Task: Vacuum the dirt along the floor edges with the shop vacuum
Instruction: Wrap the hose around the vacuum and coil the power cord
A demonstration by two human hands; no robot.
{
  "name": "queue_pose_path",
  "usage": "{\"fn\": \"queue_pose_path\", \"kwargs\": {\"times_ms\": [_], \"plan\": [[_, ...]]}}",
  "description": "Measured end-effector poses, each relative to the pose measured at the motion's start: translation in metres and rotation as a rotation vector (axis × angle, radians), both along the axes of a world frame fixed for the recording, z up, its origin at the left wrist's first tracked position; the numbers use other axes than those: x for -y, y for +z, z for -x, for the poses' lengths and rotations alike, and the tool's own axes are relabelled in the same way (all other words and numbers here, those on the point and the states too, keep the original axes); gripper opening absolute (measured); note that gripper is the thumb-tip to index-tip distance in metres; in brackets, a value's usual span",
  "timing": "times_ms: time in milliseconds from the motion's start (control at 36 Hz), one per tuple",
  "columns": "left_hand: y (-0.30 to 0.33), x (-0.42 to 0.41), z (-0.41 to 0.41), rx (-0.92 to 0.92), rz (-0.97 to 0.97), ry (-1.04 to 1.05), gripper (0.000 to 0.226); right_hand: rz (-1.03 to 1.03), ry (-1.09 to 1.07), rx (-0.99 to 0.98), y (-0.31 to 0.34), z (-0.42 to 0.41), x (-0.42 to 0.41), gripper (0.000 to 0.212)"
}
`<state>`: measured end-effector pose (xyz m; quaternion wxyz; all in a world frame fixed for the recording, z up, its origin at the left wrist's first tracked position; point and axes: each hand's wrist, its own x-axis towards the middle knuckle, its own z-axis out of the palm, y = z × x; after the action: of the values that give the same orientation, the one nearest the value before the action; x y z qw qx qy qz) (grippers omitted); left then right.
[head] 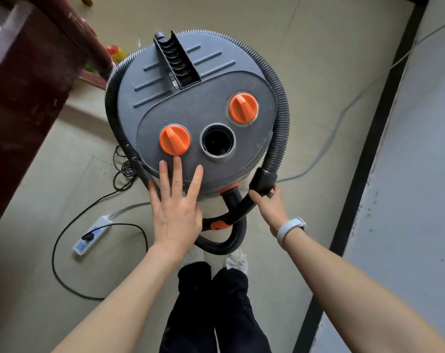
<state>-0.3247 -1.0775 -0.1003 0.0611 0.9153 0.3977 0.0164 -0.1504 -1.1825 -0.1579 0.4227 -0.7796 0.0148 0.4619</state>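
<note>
I see the shop vacuum [191, 110] standing on the tiled floor [305, 59] directly ahead of my feet, and I use it as the reference for everything else. My left hand [175, 212] lies flat on the near edge of the vacuum's lid with fingers straight and spread, the tips just short of the nearer orange knob [175, 140]; it grips nothing. My right hand [270, 207] is curled round the black hose cuff [263, 180] at the vacuum's near right side, holding it. The ribbed hose [280, 103] is wrapped round the drum from there, over the far side and back down the left. I judge the drum to be bulky and moderately heavy, rigid plastic, best steadied from the lid or carried by the slotted handle [177, 63] at the lid's far side. The hose should be flexible and springy, so it must be unwound, not pulled; the stiff cuff is the correct grasping point. A black cord [63, 250] and a white power strip [92, 234] lie to the vacuum's near left. The dark baseboard [369, 149] to the vacuum's right marks an edge to be cleaned.
</note>
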Motion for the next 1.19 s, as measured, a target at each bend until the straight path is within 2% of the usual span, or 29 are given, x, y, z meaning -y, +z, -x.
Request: {"fn": "queue_pose_path", "kwargs": {"times_ms": [111, 194, 278, 389, 444, 528, 583, 694, 806, 917, 972, 1194], "plan": [[0.010, 0.001, -0.002, -0.029, 0.046, 0.011, 0.090, 0.023, 0.090, 0.164, 0.023, 0.003, -0.001, 0.051], [0.020, 0.004, -0.001, -0.023, 0.101, 0.042, 0.088, 0.089, 0.235, 0.306, 0.038, 0.013, 0.002, 0.058], [0.031, 0.011, 0.011, -0.027, 0.156, 0.117, 0.089, 0.141, 0.436, 0.383, 0.055, 0.030, 0.004, 0.062], [0.039, 0.021, 0.046, -0.072, 0.219, 0.226, 0.090, 0.075, 0.724, 0.500, 0.076, 0.064, 0.001, 0.052], [0.043, 0.024, 0.069, -0.105, 0.250, 0.278, 0.090, 0.097, 0.901, 0.563, 0.077, 0.083, -0.002, 0.057], [0.044, 0.026, 0.110, -0.164, 0.301, 0.343, 0.083, 0.182, 1.214, 0.674, 0.083, 0.118, -0.009, 0.059], [0.044, 0.025, 0.139, -0.210, 0.350, 0.393, 0.079, 0.159, 1.380, 0.765, 0.087, 0.143, -0.016, 0.056], [0.037, 0.020, 0.203, -0.266, 0.465, 0.514, 0.068, 0.116, 1.609, 0.811, 0.077, 0.200, -0.035, 0.059], [0.018, 0.017, 0.278, -0.248, 0.550, 0.625, 0.064, 0.140, 1.720, 0.800, 0.057, 0.263, -0.060, 0.059], [-0.020, 0.006, 0.359, -0.289, 0.596, 0.661, 0.063, 0.113, 1.741, 0.761, 0.012, 0.331, -0.082, 0.064], [-0.037, 0.001, 0.383, -0.266, 0.597, 0.660, 0.063, 0.104, 1.777, 0.704, 0.000, 0.349, -0.092, 0.060], [-0.203, 0.000, 0.456, -0.234, 0.713, 0.785, 0.062, -0.064, 1.832, 0.657, -0.136, 0.420, -0.138, 0.055]]}}
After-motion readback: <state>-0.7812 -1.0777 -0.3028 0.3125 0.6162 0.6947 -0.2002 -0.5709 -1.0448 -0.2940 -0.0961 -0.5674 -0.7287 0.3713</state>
